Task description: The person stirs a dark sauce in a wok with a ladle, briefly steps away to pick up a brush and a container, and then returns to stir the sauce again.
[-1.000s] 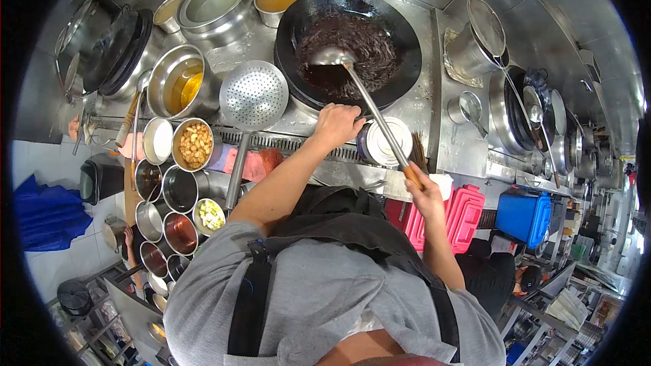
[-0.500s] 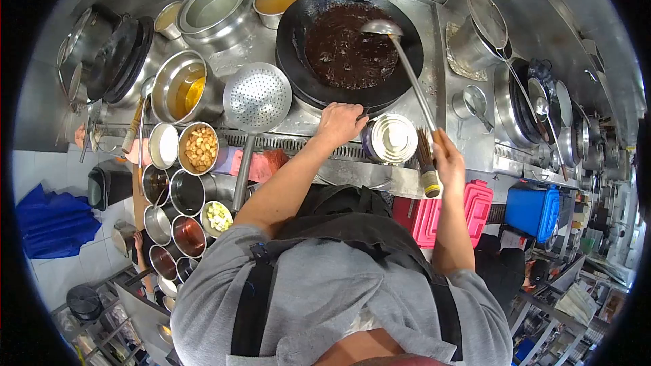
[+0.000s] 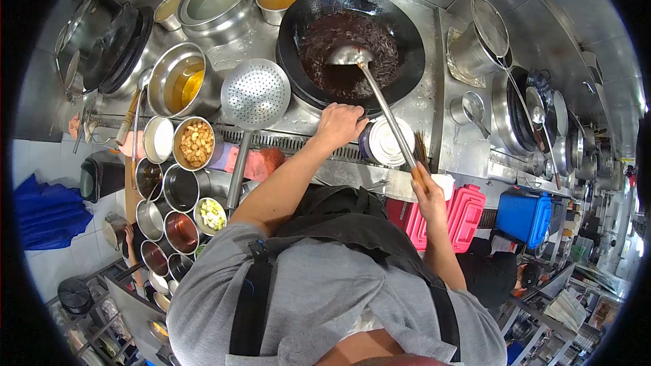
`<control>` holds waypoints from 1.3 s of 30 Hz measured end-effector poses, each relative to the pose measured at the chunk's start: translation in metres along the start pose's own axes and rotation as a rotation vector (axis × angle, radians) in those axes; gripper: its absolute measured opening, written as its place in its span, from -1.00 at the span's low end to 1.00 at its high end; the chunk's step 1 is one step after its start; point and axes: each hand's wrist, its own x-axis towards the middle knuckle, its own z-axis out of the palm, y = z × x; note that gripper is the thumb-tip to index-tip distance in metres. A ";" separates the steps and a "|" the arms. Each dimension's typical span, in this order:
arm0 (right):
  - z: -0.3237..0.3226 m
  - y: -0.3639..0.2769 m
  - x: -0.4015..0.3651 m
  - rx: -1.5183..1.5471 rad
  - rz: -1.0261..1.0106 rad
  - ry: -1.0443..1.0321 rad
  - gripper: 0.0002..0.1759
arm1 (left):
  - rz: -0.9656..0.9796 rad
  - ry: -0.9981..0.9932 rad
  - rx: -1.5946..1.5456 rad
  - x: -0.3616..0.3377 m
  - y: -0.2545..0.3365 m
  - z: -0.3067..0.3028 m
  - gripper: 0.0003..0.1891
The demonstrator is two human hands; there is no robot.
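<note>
A black wok [image 3: 409,61] on the stove holds a dark brown, bubbling sauce [image 3: 339,34]. My right hand [image 3: 428,193] is wrapped round the wooden handle of a long ladle [image 3: 386,112], whose bowl rests in the sauce near the middle of the wok. At the wok's near rim lies my left hand [image 3: 341,124], its fingers curled over the edge by the near handle, which it mostly hides. Just right of that hand stand stacked white lids [image 3: 391,142], with the ladle's shaft crossing above them. A perforated skimmer [image 3: 255,93] lies to the left.
Left of the skimmer are a pot of yellow oil [image 3: 178,85], a pot of browned cubes [image 3: 196,144] and several sauce pots. Strainers and pans stand at the right beyond a metal pot [image 3: 471,51]. A person in black [image 3: 489,278] is at the lower right.
The ladle's bowl has moved left and nearer to me through the sauce. My right hand has come left and down with its handle. My left hand has stayed at the rim.
</note>
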 end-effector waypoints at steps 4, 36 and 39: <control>0.029 0.004 0.049 -0.203 -0.185 0.091 -0.48 | -0.010 -0.015 0.007 0.000 -0.001 0.003 -0.71; -0.023 -0.091 -0.005 0.366 0.235 -0.200 -0.33 | 0.011 0.030 0.010 -0.001 -0.004 0.005 -0.73; -0.041 -0.097 -0.009 0.218 0.153 -0.164 -0.31 | 0.007 0.012 0.008 -0.001 -0.004 0.005 -0.73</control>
